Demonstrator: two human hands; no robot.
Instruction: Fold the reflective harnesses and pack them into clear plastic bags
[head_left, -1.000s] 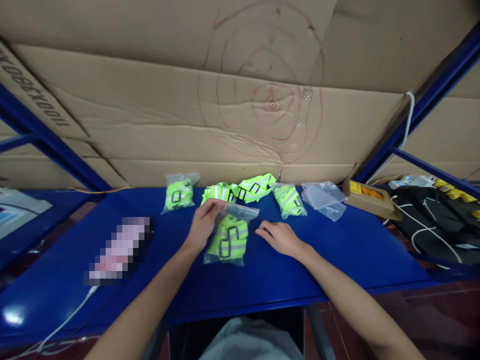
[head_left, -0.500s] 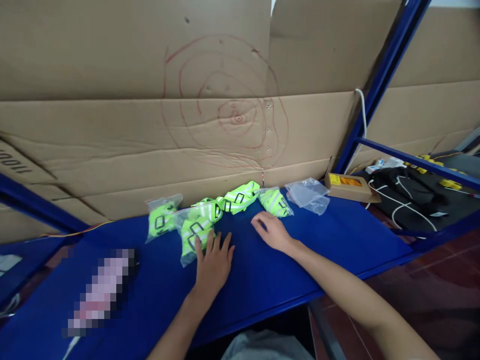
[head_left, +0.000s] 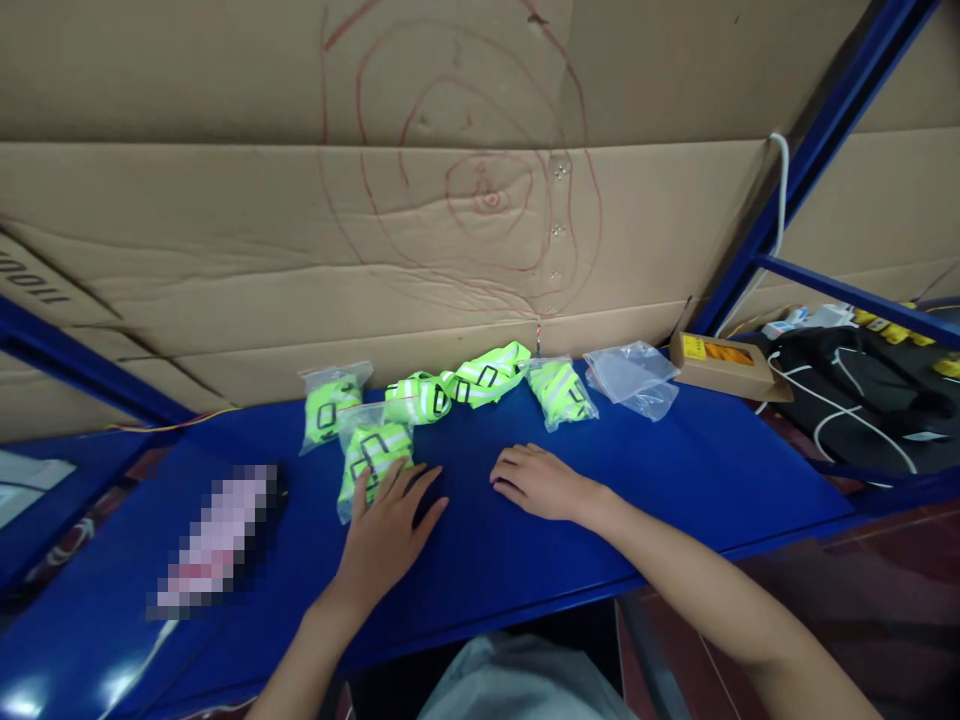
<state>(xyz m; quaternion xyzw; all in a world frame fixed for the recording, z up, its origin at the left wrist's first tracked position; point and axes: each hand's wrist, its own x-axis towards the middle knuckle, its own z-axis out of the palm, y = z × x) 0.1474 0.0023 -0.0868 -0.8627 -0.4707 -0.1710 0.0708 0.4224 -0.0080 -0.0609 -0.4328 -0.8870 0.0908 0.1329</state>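
Observation:
My left hand [head_left: 386,530] has its fingers spread, with the fingertips on the near edge of a clear zip bag [head_left: 369,465] that holds a folded neon-yellow reflective strap with black buckles. Palm down on the blue table, my right hand [head_left: 541,483] rests with its fingers loosely bent and nothing visible in them. Behind that bag, to the left, lies a second bagged strap [head_left: 330,412]. Two unbagged rolled straps, one [head_left: 420,398] beside the other [head_left: 489,376], lie along the cardboard. Farther right is another bagged strap [head_left: 560,392].
Flat clear bags [head_left: 634,378] lie at the back right beside a small cardboard box [head_left: 726,365]. A blurred-out pinkish object [head_left: 219,540] with a white cable is on the left of the blue table [head_left: 712,470]. Cardboard [head_left: 262,220] backs it; blue posts [head_left: 817,165] flank it.
My left hand has moved left, and the bag under its fingertips has shifted left too. My right hand has turned flatter and its fingers have loosened. The view has tilted down slightly.

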